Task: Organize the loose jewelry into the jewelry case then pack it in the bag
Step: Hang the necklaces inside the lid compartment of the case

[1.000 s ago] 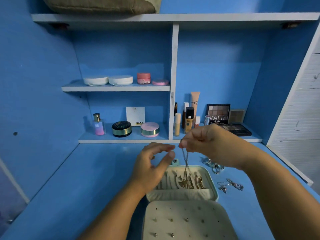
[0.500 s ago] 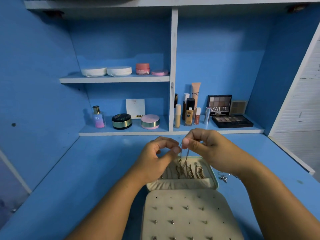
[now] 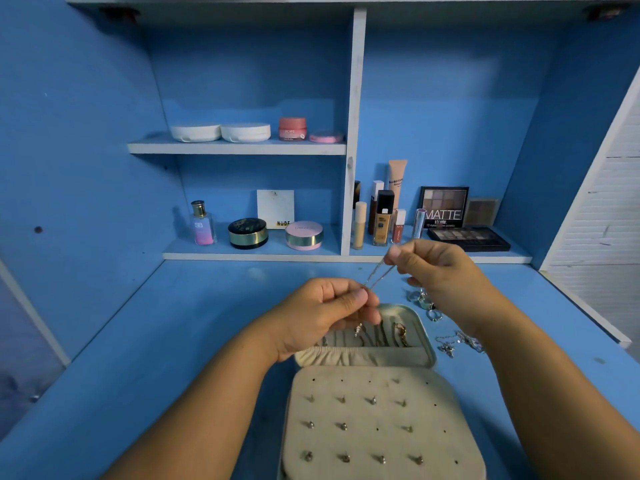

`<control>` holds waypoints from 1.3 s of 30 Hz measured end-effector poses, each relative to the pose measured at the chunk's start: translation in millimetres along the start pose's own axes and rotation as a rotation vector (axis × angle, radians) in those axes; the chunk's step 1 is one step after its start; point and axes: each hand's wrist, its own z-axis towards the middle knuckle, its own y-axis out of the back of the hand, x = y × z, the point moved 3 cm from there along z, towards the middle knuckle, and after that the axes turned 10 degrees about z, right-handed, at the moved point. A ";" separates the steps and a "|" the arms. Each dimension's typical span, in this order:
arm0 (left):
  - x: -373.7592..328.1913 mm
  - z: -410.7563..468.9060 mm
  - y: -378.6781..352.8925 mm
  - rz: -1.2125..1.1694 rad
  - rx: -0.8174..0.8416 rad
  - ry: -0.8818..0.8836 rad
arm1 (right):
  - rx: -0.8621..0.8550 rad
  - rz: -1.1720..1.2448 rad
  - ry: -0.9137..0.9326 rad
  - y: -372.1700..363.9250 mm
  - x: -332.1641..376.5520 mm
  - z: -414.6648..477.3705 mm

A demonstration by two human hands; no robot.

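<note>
Head view: a thin silver chain necklace (image 3: 378,271) runs taut and slanting between the two hands, above the far half of an open cream fabric jewelry case (image 3: 427,344); the left hand (image 3: 325,313) pinches the chain's lower stretch between thumb and forefinger, the other fingers curled; the right hand (image 3: 438,271), higher and nearer the back edge of the worktop, pinches the upper end the same way. The hands are apart, joined only by the chain.

The case lies by the near edge of the blue painted worktop (image 3: 173,341); its far half holds gold and silver chains above a gathered pocket; its near half is a padded panel (image 3: 381,427) with rows of small stud earrings. Just beside the case, toward the right edge, lie loose silver rings (image 3: 424,303) and small silver earrings (image 3: 457,342).

Along the back edge stand blue shelves (image 3: 239,147) with cosmetics; a dark eyeshadow palette marked MATTE (image 3: 444,207), a small pink-and-purple perfume bottle (image 3: 202,223), round compacts and tubes.
</note>
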 end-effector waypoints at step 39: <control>9.1 -17.1 34.7 0.154 -0.251 0.619 | 0.228 -0.734 0.122 -38.2 -46.7 13.8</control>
